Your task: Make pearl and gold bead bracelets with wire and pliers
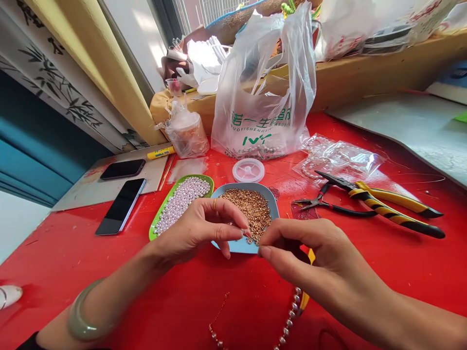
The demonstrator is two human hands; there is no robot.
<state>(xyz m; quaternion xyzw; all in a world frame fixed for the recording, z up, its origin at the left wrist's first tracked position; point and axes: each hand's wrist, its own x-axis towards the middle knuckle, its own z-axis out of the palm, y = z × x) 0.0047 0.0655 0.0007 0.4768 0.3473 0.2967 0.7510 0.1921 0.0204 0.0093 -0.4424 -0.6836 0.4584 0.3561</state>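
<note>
My left hand (215, 226) is closed in a pinch over the blue-grey tray (274, 206) of small gold pieces (251, 206); a tiny shiny item shows at its fingertips, too small to name. Close by on the right, my right hand (292, 248) also pinches, its thumb and forefinger together at the tray's right edge. What it holds is too small to make out. Under the right hand a strand of silvery beads (291, 316) hangs beside a yellow handle (304, 300), mostly hidden. A thin chain end with beads (219, 311) shows at the bottom centre.
A green tray (152, 228) of pearly beads (184, 197) lies left, near two phones (121, 206). Behind stand a round clear lid (248, 170), a plastic bag (260, 107) and a wrapped cup (188, 131). Pliers (386, 201) and bagged beads (339, 155) lie right.
</note>
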